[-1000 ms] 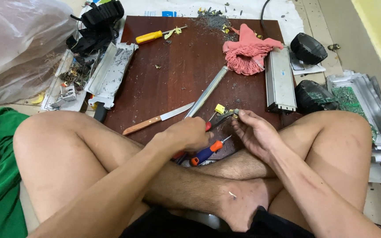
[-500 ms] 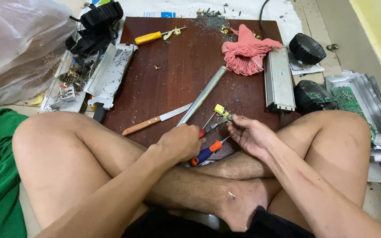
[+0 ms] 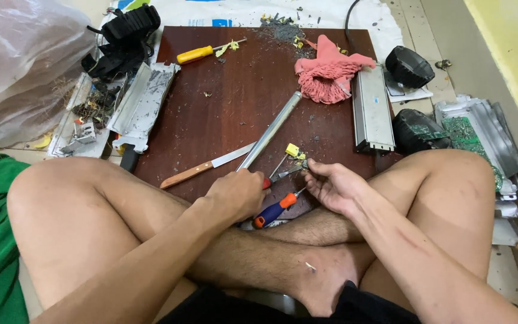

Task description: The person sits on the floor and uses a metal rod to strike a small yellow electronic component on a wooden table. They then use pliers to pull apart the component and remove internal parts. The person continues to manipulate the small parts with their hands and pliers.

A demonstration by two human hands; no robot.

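Gripping red-handled pliers [image 3: 280, 176], left hand [image 3: 235, 195] closed around handle; right hand [image 3: 334, 186] fingertips pinch small yellow component [image 3: 293, 150] at the tips.

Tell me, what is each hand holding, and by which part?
The left hand grips a red-handled pair of pliers by the handle end. The right hand pinches a small yellow electronic part by its thin wire leg, at the plier tips.

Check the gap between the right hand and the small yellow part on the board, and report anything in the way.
Nothing visible blocks it. The right hand has its fingertips at a thin metal tool lying just below the yellow part; only bare board and small debris lie between.
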